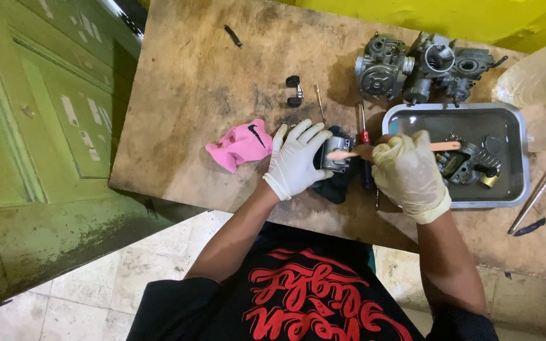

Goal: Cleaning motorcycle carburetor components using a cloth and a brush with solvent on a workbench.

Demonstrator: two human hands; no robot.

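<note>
Left hand (296, 158) clamps small grey metal part (336, 155) on dark cloth (336, 186), counter (191, 95) centre. Right hand (407, 170) grips orange brush (345, 154). Risk: hard scrubbing slips part from gloved grip; elbow knocks metal tray (453, 113).

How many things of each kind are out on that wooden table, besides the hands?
Carburettors at the back: 2
Metal tray: 1
Pink cloth: 1
Dark cloth: 1
Small metal part held in the left hand: 1
Brush in the right hand: 1
Red-handled screwdriver: 1
Small black clip: 1
Total: 9
</note>
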